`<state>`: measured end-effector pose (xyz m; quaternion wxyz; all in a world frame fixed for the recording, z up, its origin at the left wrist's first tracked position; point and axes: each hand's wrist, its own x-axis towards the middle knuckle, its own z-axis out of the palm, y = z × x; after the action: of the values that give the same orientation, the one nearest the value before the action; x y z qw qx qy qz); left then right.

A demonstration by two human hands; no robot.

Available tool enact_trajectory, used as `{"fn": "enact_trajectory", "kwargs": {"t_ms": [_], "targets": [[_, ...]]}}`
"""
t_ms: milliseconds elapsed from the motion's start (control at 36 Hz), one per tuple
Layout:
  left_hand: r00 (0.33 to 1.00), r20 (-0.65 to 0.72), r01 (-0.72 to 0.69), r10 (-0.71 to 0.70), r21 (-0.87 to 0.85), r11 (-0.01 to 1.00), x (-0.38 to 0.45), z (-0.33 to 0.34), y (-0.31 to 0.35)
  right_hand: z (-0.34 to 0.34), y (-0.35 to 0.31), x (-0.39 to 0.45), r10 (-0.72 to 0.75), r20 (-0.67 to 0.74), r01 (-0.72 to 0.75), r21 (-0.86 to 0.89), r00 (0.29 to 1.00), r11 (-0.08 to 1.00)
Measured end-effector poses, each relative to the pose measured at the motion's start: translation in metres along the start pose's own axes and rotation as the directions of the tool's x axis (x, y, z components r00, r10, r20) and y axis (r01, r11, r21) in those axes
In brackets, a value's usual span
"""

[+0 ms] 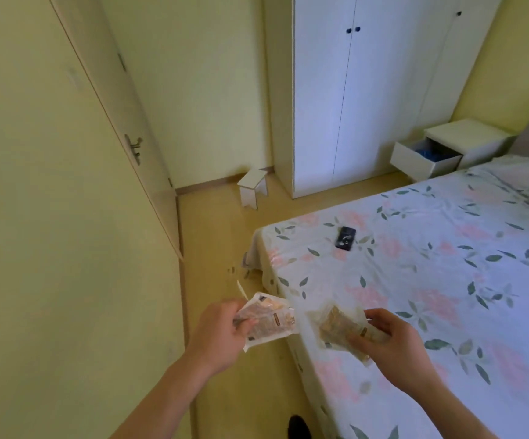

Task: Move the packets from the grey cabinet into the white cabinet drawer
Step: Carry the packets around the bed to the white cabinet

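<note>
My left hand (217,335) grips a clear packet with pale contents (268,321) over the floor beside the bed. My right hand (393,345) holds a second clear packet of brownish contents (339,327) above the bed's near corner. Far off at the upper right stands the small white bedside cabinet (469,139), its drawer (423,160) pulled open with something blue inside. The grey cabinet is not in view.
A bed with a floral sheet (431,280) fills the right side, with a small black object (345,237) lying on it. A tall white wardrobe (367,90) stands at the back, a small white stool (253,186) by the wall, and an open door (130,137) on the left.
</note>
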<state>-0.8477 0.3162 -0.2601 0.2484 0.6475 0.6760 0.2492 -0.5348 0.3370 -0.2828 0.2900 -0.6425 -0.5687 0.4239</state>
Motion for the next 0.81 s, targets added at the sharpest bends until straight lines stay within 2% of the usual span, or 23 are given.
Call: {"fn": "enact_trajectory", "kwargs": {"t_ms": [111,250,500,639,806], "targets": [[0.999,0.031,0.006,-0.006,-0.003,1.0,0.073,-0.009,-0.007,0.006,-0.025,0.07,0.019,-0.006,-0.019,0.003,1.0,1.0],[1.0,-0.003,0.018,-0.018,-0.039,0.999,0.151,-0.038,-0.023,0.015,-0.081,0.156,-0.026,0.022,0.027,-0.025,0.999,0.999],[0.998,-0.046,0.031,-0.034,-0.072,0.997,0.283,-0.096,-0.091,0.072,-0.176,0.288,-0.075,0.074,0.075,0.001,0.994,0.997],[0.999,-0.045,-0.013,0.009,-0.077,0.997,0.364,-0.128,-0.133,0.121,-0.208,0.354,-0.075,0.015,0.075,-0.035,0.997,0.997],[0.997,0.017,-0.072,0.073,-0.062,0.995,0.463,-0.177,-0.174,0.169,-0.245,0.42,-0.053,-0.047,0.051,-0.037,0.997,0.998]]}}
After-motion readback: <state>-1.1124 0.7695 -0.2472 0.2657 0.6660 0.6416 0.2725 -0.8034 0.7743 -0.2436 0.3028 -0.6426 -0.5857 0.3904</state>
